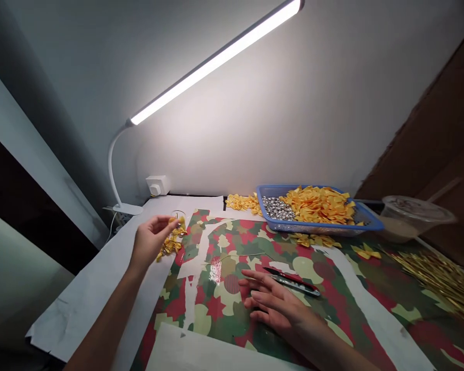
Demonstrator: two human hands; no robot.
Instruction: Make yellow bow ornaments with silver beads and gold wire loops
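Note:
My left hand (150, 241) is at the left edge of the patterned mat, thumb and fingers pinched together on a small yellow ribbon bow (181, 221). Just below it lies a small cluster of yellow bows (170, 244); a small clear round rim (178, 213) shows behind the fingertips. My right hand (276, 304) hovers over or rests on the mat with its fingers apart and nothing in them. Close to its fingertips lie a red and black pen (294, 280) and a slim silver tool (296, 286). A thin gold wire stem (242, 255) stretches across the mat.
A blue basket (325, 226) at the back holds silver beads (278, 208) and many yellow ribbon pieces (319, 206). More yellow pieces (243, 203) lie beside it. Gold stems (441, 281) and a lidded plastic cup (400, 221) are at right. A lit lamp (216, 63) reaches overhead.

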